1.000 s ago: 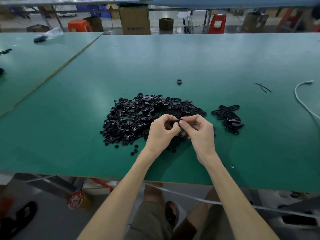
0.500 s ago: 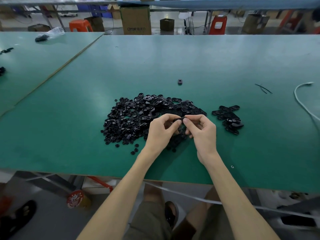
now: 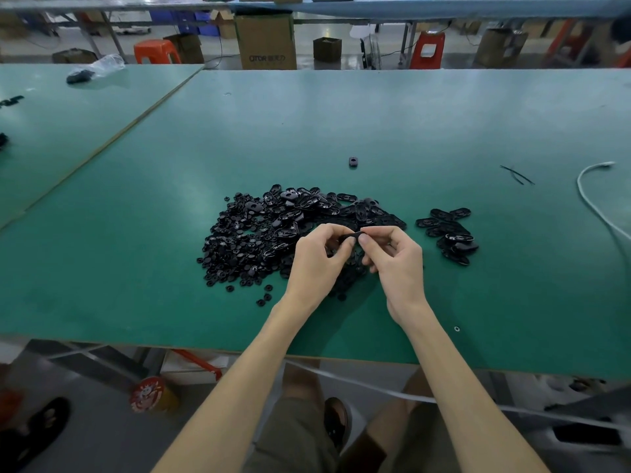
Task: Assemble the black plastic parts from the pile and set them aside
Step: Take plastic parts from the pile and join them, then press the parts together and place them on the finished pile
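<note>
- Left hand (image 3: pixel 317 264): fingers curled, thumb and forefinger pinching the left end of a small black part (image 3: pixel 350 237).
- Right hand (image 3: pixel 397 264): likewise curled, thumb and forefinger pinching the right end of the same black part; remaining fingers tucked loosely beneath.
- Black part held in the air between both hands, just above the near right edge of the pile (image 3: pixel 269 233) on the green table (image 3: pixel 341 124).
- Set-aside group (image 3: pixel 450 233) of oval pieces lying right of the pile, apart from it, near the right hand.
- Lone piece (image 3: pixel 353 161) beyond the pile; white cable (image 3: pixel 589 199) toward the right table edge.
- Versus one second ago: thumbs then pressed together over the part, now slightly parted, the part showing as a thin dark bar between them. Hands otherwise in the same spot. Pile, set-aside group and lone piece unchanged.
- Hard to make out: shape of the held part, mostly covered by fingertips; cannot tell whether one piece or two joined. Near right portion of the pile hidden behind both hands. Small pieces in the pile too fine to tell apart.
</note>
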